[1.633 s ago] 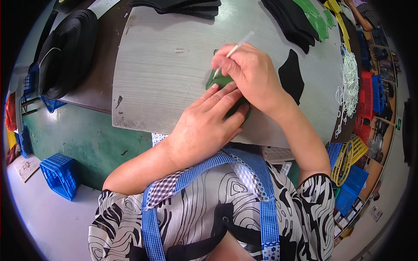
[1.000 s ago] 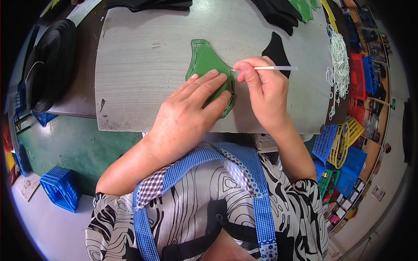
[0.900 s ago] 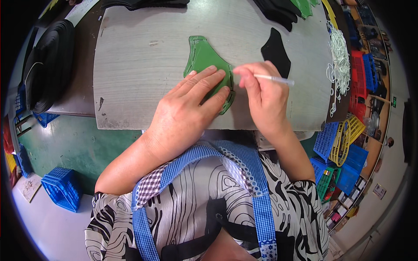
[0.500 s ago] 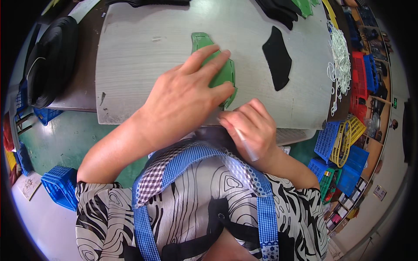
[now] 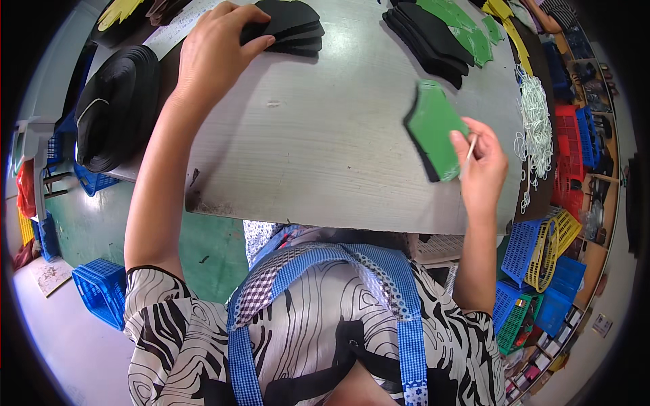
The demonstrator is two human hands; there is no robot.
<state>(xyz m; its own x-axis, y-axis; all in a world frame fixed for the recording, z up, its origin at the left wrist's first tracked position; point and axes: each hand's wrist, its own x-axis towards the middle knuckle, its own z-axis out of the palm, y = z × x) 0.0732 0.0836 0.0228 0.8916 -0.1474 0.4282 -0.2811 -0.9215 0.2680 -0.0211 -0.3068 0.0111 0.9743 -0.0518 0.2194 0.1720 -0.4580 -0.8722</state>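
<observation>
My left hand point(image 5: 215, 51) is at the far left of the table, on the end of a stack of black cut pieces point(image 5: 294, 30). Thumb and forefinger close around the end of a black piece there; how many layers they take is hidden. My right hand point(image 5: 482, 159) grips a flat green template point(image 5: 437, 128) by its right edge. A thin white pen-like stick point(image 5: 470, 152) is also between those fingers. Under the template, a black cut piece point(image 5: 421, 145) shows along its left edge, apparently lying on the table.
Another black stack point(image 5: 430, 40) and more green sheets point(image 5: 460, 30) lie at the far right. A large black roll point(image 5: 118, 108) stands on the left, and a bundle of white cord point(image 5: 535, 125) hangs along the right edge. Blue baskets point(image 5: 101, 291) sit on the floor.
My left hand has left the green template and reached to the far-left black stack. My right hand has carried the template up and right, over the loose black piece, still with the stick.
</observation>
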